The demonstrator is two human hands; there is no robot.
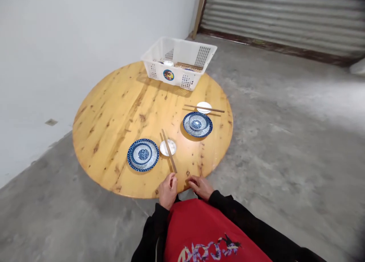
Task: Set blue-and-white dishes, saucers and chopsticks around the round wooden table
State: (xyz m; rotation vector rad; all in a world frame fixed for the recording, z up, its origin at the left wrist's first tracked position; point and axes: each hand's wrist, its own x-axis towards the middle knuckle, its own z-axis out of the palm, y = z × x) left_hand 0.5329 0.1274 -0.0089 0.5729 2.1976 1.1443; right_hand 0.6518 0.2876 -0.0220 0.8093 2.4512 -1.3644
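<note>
My left hand [168, 190] is at the near table edge, its fingers curled and nothing visible in them. Just beyond its fingertips are the near ends of a pair of chopsticks [172, 160]; whether they touch is unclear. The chopsticks lean across a small white dish [163, 149]. Left of that, a blue-and-white bowl [142, 153] sits on a blue-rimmed plate [154, 165]. My right hand [202, 187] rests by the edge with fingers bent inward, holding nothing that I can see. Farther right stand another plate [186, 130] with a bowl [198, 122], and chopsticks [216, 110] across a second white dish [204, 104].
A white plastic basket [176, 78] stands at the far side of the round wooden table [114, 114], with a white dish [168, 63] and other tableware inside. A white wall [71, 34] rises close on the left. Grey concrete floor [279, 140] surrounds the table.
</note>
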